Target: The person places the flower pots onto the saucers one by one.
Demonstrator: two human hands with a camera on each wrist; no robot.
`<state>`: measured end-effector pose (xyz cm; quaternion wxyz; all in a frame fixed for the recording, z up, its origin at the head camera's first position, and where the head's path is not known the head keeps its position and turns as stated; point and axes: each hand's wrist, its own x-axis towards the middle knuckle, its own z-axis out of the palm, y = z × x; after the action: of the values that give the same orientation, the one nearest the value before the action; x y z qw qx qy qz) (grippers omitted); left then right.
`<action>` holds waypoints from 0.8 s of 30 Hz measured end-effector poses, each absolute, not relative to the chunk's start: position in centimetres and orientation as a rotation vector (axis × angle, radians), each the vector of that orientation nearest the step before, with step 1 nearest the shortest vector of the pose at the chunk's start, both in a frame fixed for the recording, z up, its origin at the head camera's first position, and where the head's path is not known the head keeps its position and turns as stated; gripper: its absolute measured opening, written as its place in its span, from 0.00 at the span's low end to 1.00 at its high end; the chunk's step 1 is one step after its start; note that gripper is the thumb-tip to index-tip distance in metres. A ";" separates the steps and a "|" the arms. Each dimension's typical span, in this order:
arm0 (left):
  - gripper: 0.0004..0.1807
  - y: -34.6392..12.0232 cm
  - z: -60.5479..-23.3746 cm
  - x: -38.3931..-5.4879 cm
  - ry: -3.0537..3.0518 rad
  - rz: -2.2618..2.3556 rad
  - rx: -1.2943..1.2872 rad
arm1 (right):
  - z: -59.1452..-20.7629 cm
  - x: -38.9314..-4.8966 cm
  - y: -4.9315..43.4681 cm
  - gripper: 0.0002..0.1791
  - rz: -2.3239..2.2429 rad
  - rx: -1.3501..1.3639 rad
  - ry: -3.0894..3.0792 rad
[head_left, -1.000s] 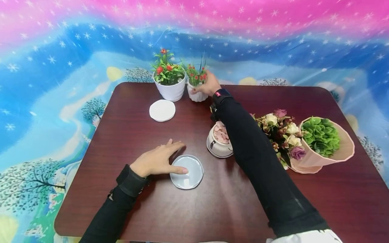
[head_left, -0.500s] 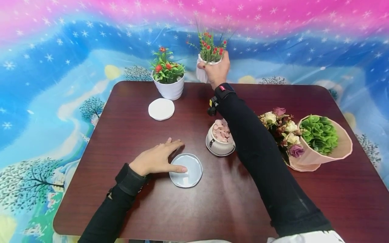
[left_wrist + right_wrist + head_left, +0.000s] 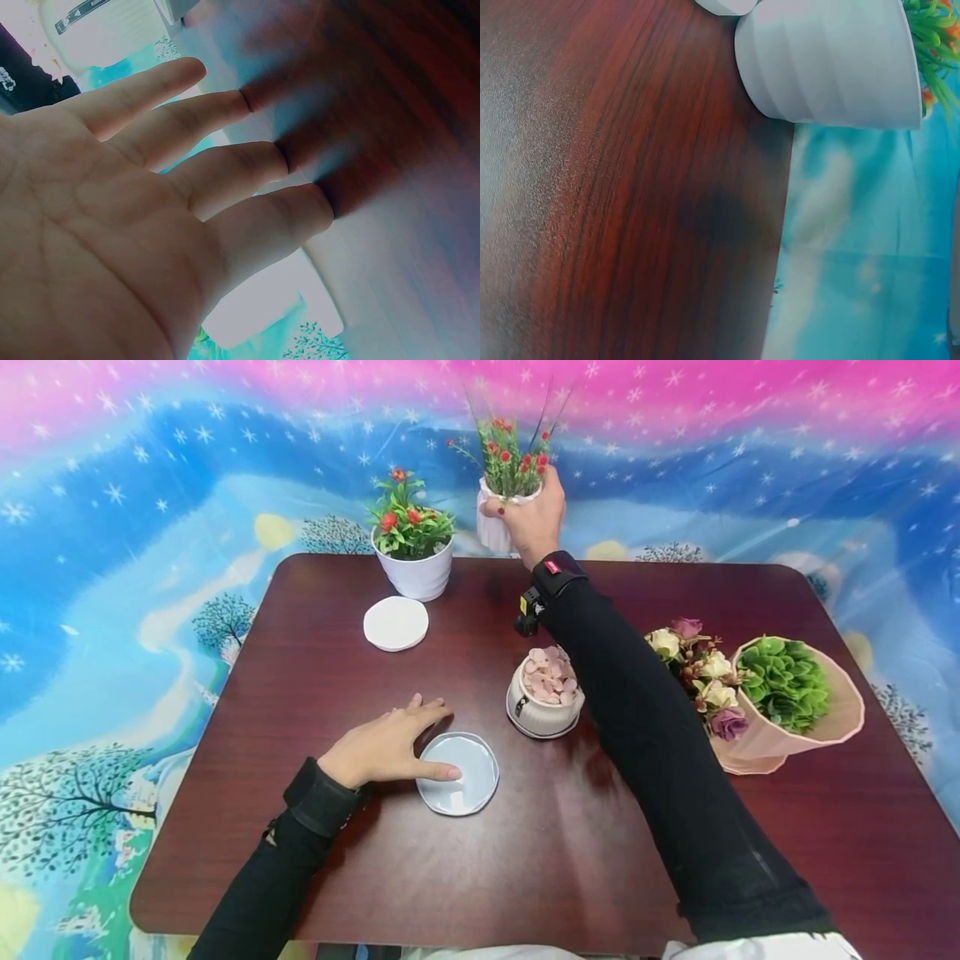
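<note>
In the head view my right hand point(image 3: 532, 518) grips a small white flowerpot point(image 3: 492, 527) of grass and tiny red flowers, raised at the table's far edge. My left hand point(image 3: 386, 747) rests its fingertips on the tabletop, its thumb stretched over a pale grey saucer point(image 3: 468, 789). The left wrist view shows that palm and its straight fingers point(image 3: 232, 169) reaching down to the wood. A larger white pot point(image 3: 416, 575) with orange-red flowers stands left of the raised one. The right wrist view has this larger pot point(image 3: 832, 64) at its top; the gripped pot is hardly in it.
A white saucer point(image 3: 396, 624) lies before the larger pot. Under my right forearm's left side stands a cream pot point(image 3: 543, 714) of pink petals on its own saucer. Mixed roses point(image 3: 716, 668) and a tilted pink planter point(image 3: 806, 735) with green leaves are at the right.
My right hand has lifted the small flowerpot off the table, up and slightly right, then moved it a little left. The left hand has stayed beside the grey saucer.
</note>
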<state>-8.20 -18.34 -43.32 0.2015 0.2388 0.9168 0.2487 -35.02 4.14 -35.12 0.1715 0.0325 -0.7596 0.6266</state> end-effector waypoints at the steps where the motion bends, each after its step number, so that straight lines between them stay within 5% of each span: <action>1: 0.57 -18.3 -43.3 -8.2 2.561 0.692 0.673 | -35.0 -35.0 4.1 0.49 1.774 0.097 -2.168; 24: 0.61 -18.1 -43.1 -8.6 2.571 0.671 0.714 | -29.7 -30.7 3.5 0.48 1.748 0.165 -2.235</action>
<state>-8.59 -18.09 -43.05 0.1939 0.2545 0.9168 0.2391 -30.68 3.49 -29.72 0.1492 0.0573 -0.7776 0.6082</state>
